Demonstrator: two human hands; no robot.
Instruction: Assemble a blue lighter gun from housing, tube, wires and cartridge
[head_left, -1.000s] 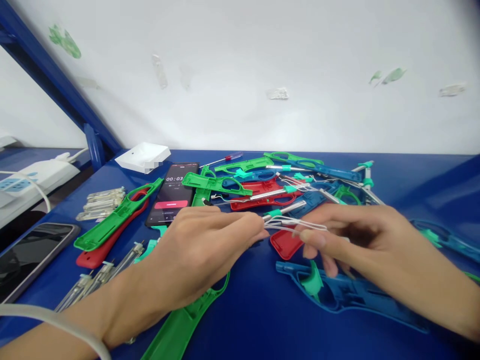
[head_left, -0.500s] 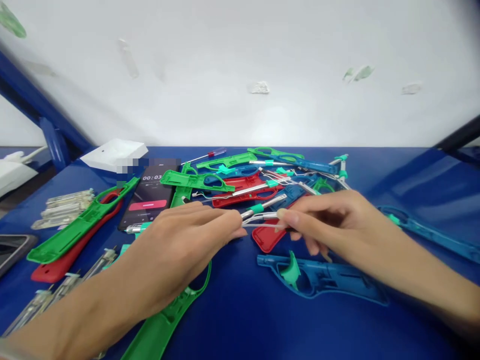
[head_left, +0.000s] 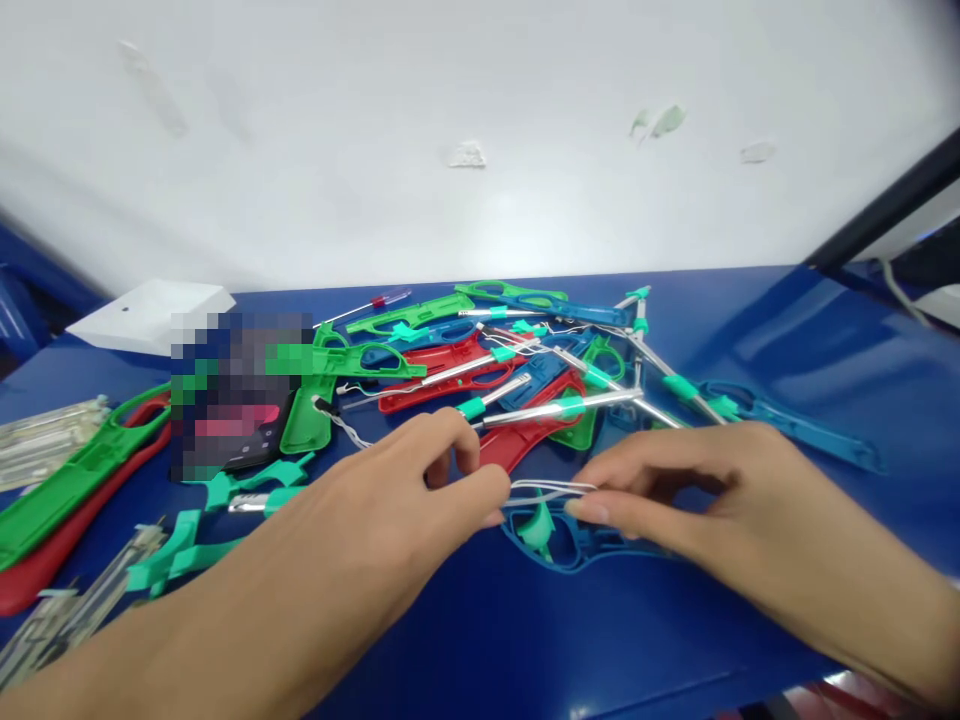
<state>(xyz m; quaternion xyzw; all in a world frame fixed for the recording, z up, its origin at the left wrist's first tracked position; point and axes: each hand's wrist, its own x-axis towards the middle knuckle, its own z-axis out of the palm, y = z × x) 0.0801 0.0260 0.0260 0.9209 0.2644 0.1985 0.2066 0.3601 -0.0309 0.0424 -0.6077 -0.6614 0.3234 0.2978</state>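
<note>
Thin white wires (head_left: 551,488) stretch between my two hands. My left hand (head_left: 427,480) pinches their left end between thumb and forefinger. My right hand (head_left: 675,490) is closed on their right end, thumb against forefinger. Just below the wires lies a blue plastic shell (head_left: 577,560) with a loop and a teal piece (head_left: 536,530) in it. Behind my hands, a metal rod with a teal band (head_left: 570,405) rests across a red shell (head_left: 517,440).
Green, red and blue shells and metal rods are piled at the back. At the left are a partly blurred phone (head_left: 255,440), a white box (head_left: 154,312), a long green shell (head_left: 75,475) and bundled metal parts (head_left: 52,440). Another blue shell (head_left: 810,430) lies right.
The view has shifted right. Both hands have come lower and nearer, with the wires still between them. A rod with a teal band now lies across the red shell behind them.
</note>
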